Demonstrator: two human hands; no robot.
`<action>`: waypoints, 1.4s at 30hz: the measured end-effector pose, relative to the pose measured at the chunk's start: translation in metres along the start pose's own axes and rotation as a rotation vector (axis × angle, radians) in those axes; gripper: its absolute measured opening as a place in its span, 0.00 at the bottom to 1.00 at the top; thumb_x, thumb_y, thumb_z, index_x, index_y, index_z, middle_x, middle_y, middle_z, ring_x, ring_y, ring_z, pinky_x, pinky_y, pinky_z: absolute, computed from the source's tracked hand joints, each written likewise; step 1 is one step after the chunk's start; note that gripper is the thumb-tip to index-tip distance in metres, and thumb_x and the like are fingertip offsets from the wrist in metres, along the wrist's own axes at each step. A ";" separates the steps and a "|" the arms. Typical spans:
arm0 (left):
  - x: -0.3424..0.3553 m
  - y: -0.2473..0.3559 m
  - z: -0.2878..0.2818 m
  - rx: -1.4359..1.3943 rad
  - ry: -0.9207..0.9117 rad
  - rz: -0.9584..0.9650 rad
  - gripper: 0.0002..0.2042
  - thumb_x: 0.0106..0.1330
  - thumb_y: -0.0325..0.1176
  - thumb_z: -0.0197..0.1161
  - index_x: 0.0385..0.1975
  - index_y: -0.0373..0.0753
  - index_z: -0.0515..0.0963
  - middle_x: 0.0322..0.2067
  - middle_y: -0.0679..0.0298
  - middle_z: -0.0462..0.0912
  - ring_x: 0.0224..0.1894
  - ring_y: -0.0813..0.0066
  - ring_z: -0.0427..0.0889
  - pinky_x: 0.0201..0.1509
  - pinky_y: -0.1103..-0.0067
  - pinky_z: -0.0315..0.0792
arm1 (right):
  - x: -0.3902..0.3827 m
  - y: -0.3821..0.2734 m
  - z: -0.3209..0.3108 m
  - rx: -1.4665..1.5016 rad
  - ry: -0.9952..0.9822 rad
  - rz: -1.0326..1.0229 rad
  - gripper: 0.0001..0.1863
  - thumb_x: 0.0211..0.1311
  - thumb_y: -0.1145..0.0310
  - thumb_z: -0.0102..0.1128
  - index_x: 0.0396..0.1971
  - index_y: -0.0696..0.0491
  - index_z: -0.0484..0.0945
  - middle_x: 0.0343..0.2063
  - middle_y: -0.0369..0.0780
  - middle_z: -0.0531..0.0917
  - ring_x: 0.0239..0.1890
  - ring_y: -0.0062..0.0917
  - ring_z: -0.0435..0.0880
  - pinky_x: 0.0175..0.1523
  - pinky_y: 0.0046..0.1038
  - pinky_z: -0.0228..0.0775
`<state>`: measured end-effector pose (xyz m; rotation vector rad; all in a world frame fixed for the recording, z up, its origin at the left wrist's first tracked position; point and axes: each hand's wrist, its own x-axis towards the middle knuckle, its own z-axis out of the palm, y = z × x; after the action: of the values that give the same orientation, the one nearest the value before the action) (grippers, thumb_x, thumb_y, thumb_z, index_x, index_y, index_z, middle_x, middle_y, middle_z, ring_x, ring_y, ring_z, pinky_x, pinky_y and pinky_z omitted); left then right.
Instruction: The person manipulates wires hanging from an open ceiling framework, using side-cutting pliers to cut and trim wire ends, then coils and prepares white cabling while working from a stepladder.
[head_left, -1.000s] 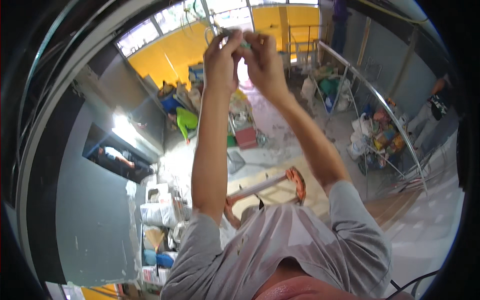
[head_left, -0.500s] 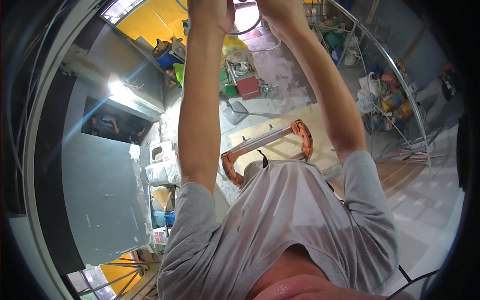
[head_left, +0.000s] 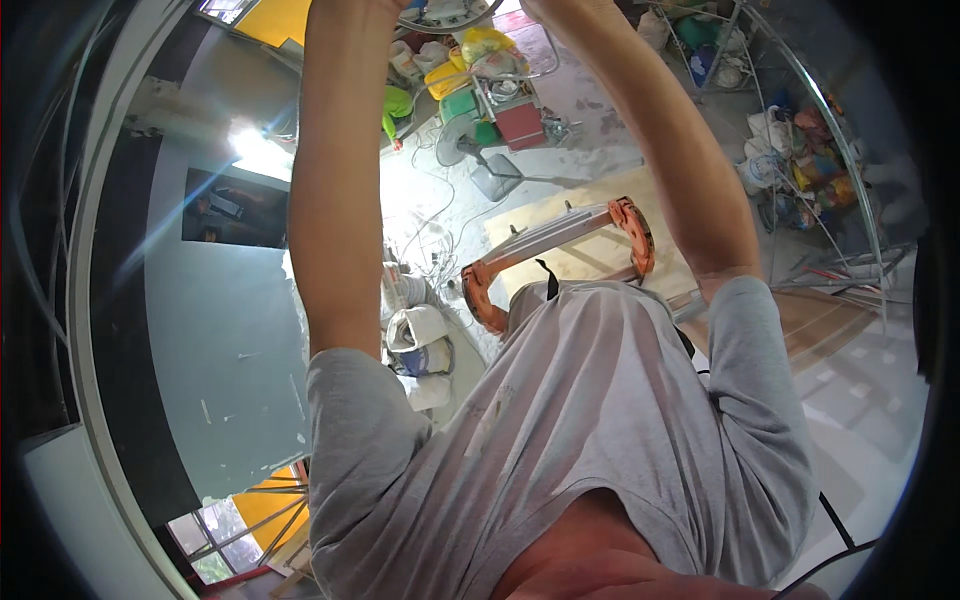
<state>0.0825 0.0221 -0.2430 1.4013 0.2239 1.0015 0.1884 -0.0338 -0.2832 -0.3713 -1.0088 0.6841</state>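
Both my arms are raised, so my left hand [head_left: 365, 6] and my right hand [head_left: 555, 8] are cut off by the top edge, fingers out of sight. A curved grey cable [head_left: 450, 27] hangs between my wrists; whether either hand grips it is hidden. Below my arms, just beyond my shirt, stands the top of a ladder [head_left: 540, 230] with orange end caps.
Bags and rubbish [head_left: 790, 160] lie inside a metal frame [head_left: 822, 90] at right. A red box [head_left: 520, 127] and a fan [head_left: 455, 140] stand on the floor, near a person in green [head_left: 396, 105]. Sacks [head_left: 418, 330] lie left of the ladder; a grey wall [head_left: 220, 360] is beside me.
My hands, earlier together around a small item at the cable, have risen past the top edge and spread apart. The view has shifted, showing more floor around the ladder.
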 end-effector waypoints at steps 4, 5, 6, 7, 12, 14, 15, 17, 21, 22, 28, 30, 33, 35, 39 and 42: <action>0.000 0.007 0.000 0.065 -0.072 -0.040 0.13 0.77 0.44 0.55 0.34 0.43 0.77 0.25 0.70 0.79 0.21 0.84 0.69 0.25 0.83 0.61 | 0.002 0.005 0.000 -0.001 0.009 -0.022 0.12 0.69 0.75 0.62 0.51 0.54 0.75 0.29 0.41 0.86 0.26 0.19 0.85 0.26 0.18 0.70; -0.001 0.008 -0.002 0.069 -0.063 -0.040 0.13 0.77 0.44 0.55 0.34 0.43 0.77 0.25 0.70 0.79 0.21 0.84 0.69 0.25 0.83 0.61 | 0.001 0.007 0.000 -0.015 0.003 -0.035 0.12 0.69 0.74 0.62 0.51 0.54 0.75 0.29 0.41 0.86 0.27 0.19 0.85 0.27 0.18 0.70; 0.000 0.008 -0.004 0.080 -0.061 -0.029 0.13 0.77 0.44 0.55 0.35 0.43 0.77 0.26 0.69 0.80 0.22 0.83 0.71 0.26 0.83 0.63 | 0.001 0.008 0.000 -0.007 -0.002 -0.030 0.12 0.69 0.74 0.62 0.51 0.54 0.75 0.29 0.41 0.86 0.27 0.19 0.85 0.27 0.18 0.70; 0.001 0.009 -0.006 0.091 -0.060 -0.018 0.13 0.77 0.44 0.55 0.35 0.42 0.77 0.26 0.68 0.80 0.23 0.82 0.72 0.27 0.82 0.64 | 0.001 0.008 0.001 -0.012 -0.002 -0.055 0.12 0.69 0.74 0.62 0.51 0.54 0.76 0.29 0.41 0.86 0.27 0.19 0.85 0.27 0.18 0.70; 0.004 0.010 -0.011 0.139 -0.050 -0.030 0.15 0.76 0.46 0.56 0.36 0.41 0.78 0.26 0.68 0.80 0.26 0.78 0.76 0.28 0.81 0.67 | 0.000 0.011 0.003 -0.022 -0.011 -0.107 0.10 0.70 0.74 0.62 0.49 0.55 0.77 0.28 0.40 0.86 0.27 0.18 0.85 0.27 0.18 0.71; 0.002 0.013 -0.010 0.153 -0.135 -0.027 0.16 0.76 0.47 0.56 0.35 0.40 0.79 0.27 0.66 0.82 0.29 0.74 0.79 0.29 0.78 0.69 | 0.001 0.013 0.001 -0.033 -0.017 -0.118 0.09 0.70 0.73 0.61 0.48 0.55 0.78 0.28 0.40 0.86 0.27 0.18 0.85 0.28 0.18 0.71; 0.002 0.013 -0.009 0.155 -0.128 -0.025 0.16 0.76 0.47 0.56 0.35 0.40 0.79 0.27 0.66 0.82 0.29 0.74 0.79 0.29 0.78 0.69 | 0.001 0.013 0.000 -0.048 -0.017 -0.135 0.09 0.70 0.73 0.61 0.47 0.55 0.78 0.28 0.40 0.86 0.28 0.18 0.85 0.28 0.18 0.71; 0.003 0.013 -0.007 0.202 -0.125 0.004 0.15 0.76 0.46 0.56 0.36 0.40 0.79 0.29 0.64 0.84 0.31 0.71 0.82 0.31 0.77 0.71 | 0.002 0.011 -0.001 -0.069 -0.022 -0.140 0.09 0.71 0.72 0.61 0.47 0.55 0.79 0.29 0.40 0.87 0.28 0.18 0.85 0.28 0.18 0.71; 0.005 0.014 -0.010 0.171 -0.145 0.001 0.15 0.76 0.46 0.56 0.37 0.40 0.79 0.31 0.63 0.85 0.33 0.70 0.84 0.33 0.77 0.72 | -0.001 0.004 0.005 -0.143 -0.005 -0.153 0.12 0.70 0.72 0.62 0.51 0.56 0.78 0.29 0.40 0.87 0.28 0.17 0.85 0.28 0.17 0.69; 0.006 0.013 -0.011 0.143 -0.117 0.011 0.15 0.76 0.46 0.56 0.37 0.40 0.79 0.30 0.63 0.85 0.32 0.71 0.83 0.34 0.78 0.72 | -0.002 0.003 0.007 -0.168 0.004 -0.165 0.14 0.70 0.71 0.63 0.52 0.56 0.78 0.29 0.40 0.88 0.28 0.16 0.84 0.28 0.16 0.68; 0.009 0.014 -0.018 0.005 -0.093 0.011 0.13 0.75 0.44 0.59 0.35 0.41 0.79 0.27 0.67 0.83 0.29 0.75 0.79 0.38 0.78 0.72 | 0.004 0.015 0.003 -0.024 -0.029 -0.116 0.23 0.67 0.69 0.67 0.59 0.56 0.71 0.30 0.39 0.86 0.22 0.11 0.73 0.25 0.15 0.58; 0.011 0.015 -0.014 -0.021 -0.043 0.022 0.12 0.74 0.43 0.60 0.35 0.41 0.79 0.26 0.68 0.82 0.29 0.75 0.78 0.39 0.79 0.71 | 0.002 0.002 0.003 -0.013 -0.013 -0.022 0.23 0.68 0.68 0.66 0.59 0.56 0.70 0.30 0.37 0.85 0.22 0.10 0.70 0.25 0.14 0.55; 0.012 0.018 -0.015 -0.007 -0.109 0.008 0.10 0.74 0.41 0.61 0.35 0.41 0.79 0.26 0.69 0.82 0.30 0.77 0.78 0.41 0.79 0.70 | 0.008 0.000 -0.008 0.057 -0.065 0.133 0.22 0.70 0.66 0.64 0.60 0.54 0.70 0.32 0.34 0.85 0.21 0.09 0.67 0.25 0.13 0.52; 0.011 0.021 -0.014 -0.001 -0.067 -0.017 0.10 0.74 0.40 0.61 0.35 0.41 0.79 0.26 0.69 0.82 0.30 0.79 0.78 0.41 0.79 0.70 | 0.009 -0.003 -0.008 0.112 -0.135 0.189 0.21 0.71 0.64 0.63 0.60 0.53 0.71 0.33 0.34 0.84 0.21 0.08 0.66 0.25 0.12 0.50; 0.012 0.021 -0.017 0.018 -0.065 -0.032 0.09 0.74 0.39 0.60 0.36 0.41 0.79 0.27 0.69 0.82 0.30 0.80 0.77 0.42 0.80 0.69 | 0.010 -0.005 -0.010 0.202 -0.200 0.236 0.12 0.74 0.61 0.58 0.51 0.49 0.74 0.31 0.29 0.81 0.19 0.07 0.62 0.22 0.12 0.47; 0.013 0.019 -0.016 0.079 -0.112 -0.028 0.08 0.75 0.38 0.60 0.37 0.41 0.79 0.29 0.70 0.82 0.31 0.80 0.76 0.42 0.81 0.69 | 0.015 -0.003 -0.012 0.199 -0.213 0.266 0.08 0.75 0.61 0.56 0.46 0.48 0.74 0.28 0.27 0.77 0.17 0.06 0.59 0.21 0.13 0.46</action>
<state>0.0704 0.0398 -0.2243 1.5171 0.2013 0.8966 0.2055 -0.0250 -0.2780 -0.2639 -1.0911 1.0736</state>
